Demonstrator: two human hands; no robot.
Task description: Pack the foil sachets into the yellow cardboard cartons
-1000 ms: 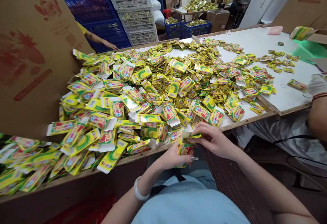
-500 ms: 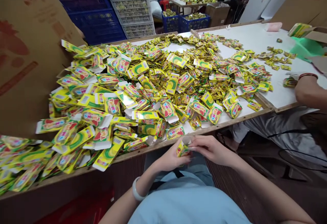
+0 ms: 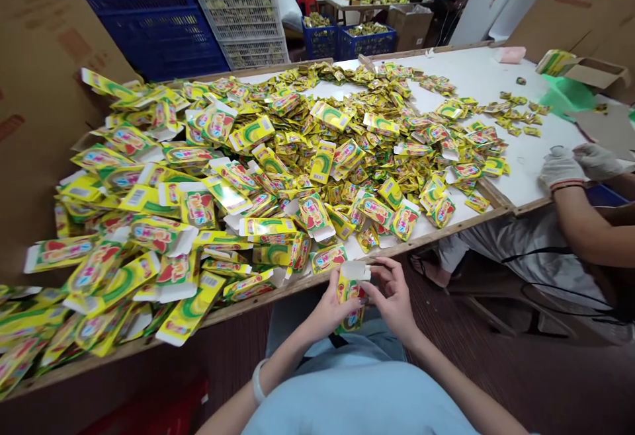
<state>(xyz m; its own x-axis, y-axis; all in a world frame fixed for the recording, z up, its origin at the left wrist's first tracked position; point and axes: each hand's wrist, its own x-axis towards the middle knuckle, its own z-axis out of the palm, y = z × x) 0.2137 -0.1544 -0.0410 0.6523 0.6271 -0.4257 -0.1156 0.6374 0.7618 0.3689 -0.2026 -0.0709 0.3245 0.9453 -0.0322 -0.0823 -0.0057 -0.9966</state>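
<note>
One opened carton (image 3: 348,289) is located in front of the surface (image 3: 446,233), just off its near edge, white flap raised. The left hand (image 3: 325,313) is closed around it. The right hand (image 3: 394,296) is half open, fingers curled beside the flap; whether it grips cannot be told. The step appears to be work at the carton's mouth; the next move calls for a steady left hold and fine right-finger placement. Piled cartons (image 3: 153,233) crowd the near edge leftward, some overhanging. Open room lies rightward, near a co-worker's gloved hands (image 3: 560,167).
</note>
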